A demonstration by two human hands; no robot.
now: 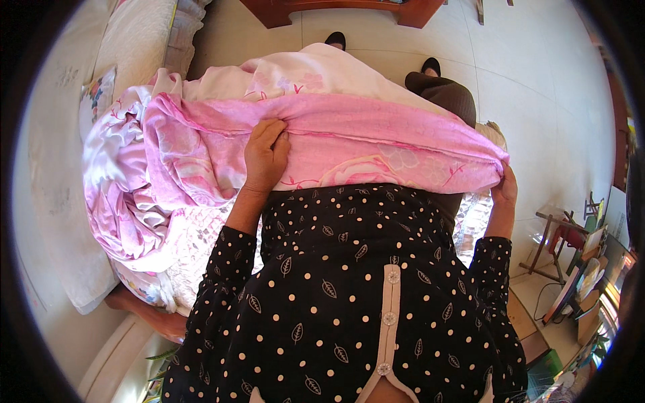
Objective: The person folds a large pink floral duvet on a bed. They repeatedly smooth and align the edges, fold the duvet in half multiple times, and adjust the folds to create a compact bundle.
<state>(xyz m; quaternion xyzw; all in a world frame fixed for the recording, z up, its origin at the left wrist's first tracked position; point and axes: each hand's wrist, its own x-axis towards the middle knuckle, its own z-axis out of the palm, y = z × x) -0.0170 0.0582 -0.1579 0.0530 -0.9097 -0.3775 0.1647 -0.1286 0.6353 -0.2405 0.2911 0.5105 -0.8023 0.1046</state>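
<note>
Across my lap lies a large pink and white floral fabric cover (322,111), its darker pink seam running lengthwise. My left hand (268,151) is closed on a gathered part of this seam near the middle. At the right end, my right hand (504,184) grips the bunched corner of the fabric, its fingers partly hidden behind it. The rest of the cover is heaped in folds to the left, and its paler side hangs over my knees towards the floor.
A cream padded seat (136,45) with a frilled edge stands at the upper left. A reddish wooden furniture piece (347,9) is ahead on the tiled floor (534,126). A small folding stool (546,247) and leaning boards (564,292) are at the right.
</note>
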